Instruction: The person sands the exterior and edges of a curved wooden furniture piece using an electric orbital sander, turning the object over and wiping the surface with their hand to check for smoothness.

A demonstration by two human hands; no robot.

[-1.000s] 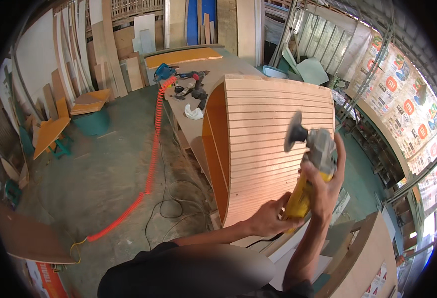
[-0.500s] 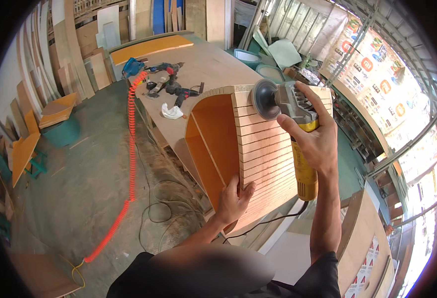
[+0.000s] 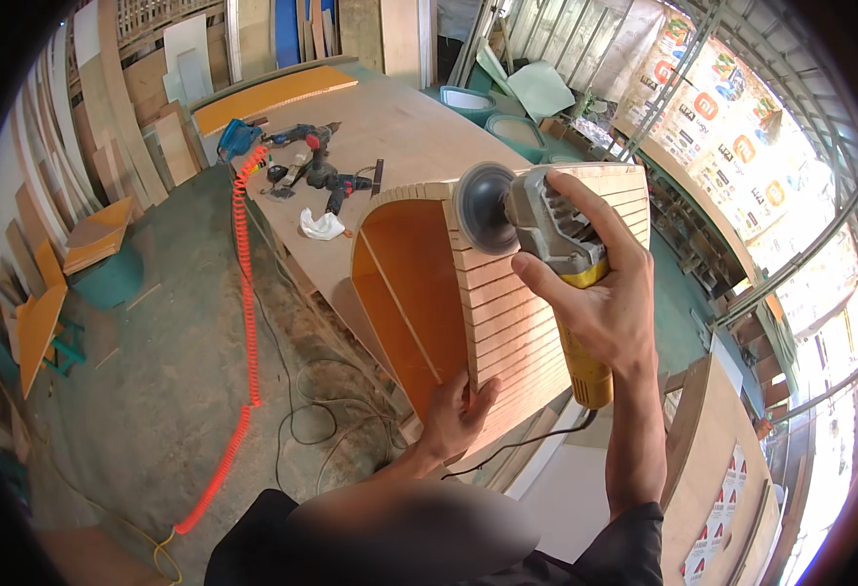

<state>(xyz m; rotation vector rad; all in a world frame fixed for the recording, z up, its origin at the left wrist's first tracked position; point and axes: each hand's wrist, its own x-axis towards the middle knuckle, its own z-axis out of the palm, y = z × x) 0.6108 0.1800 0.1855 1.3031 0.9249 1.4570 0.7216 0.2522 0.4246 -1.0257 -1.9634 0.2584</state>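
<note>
The right hand (image 3: 607, 308) wraps closed round the yellow-and-grey angle grinder (image 3: 551, 230), dark round disc (image 3: 485, 208) by the upper edge of the curved, slatted wooden cabinet (image 3: 522, 303), whose side edge the left hand (image 3: 451, 420) clasps. The grinder looks heavy, rigid; best held by its body.

Black short-sleeved top (image 3: 558, 568), plain dark left sleeve (image 3: 245, 537), right sleeve (image 3: 634, 542) looking a bit loose, bare forearms (image 3: 636, 439), bare left hand (image 3: 455, 420), bare right hand (image 3: 605, 308).
</note>
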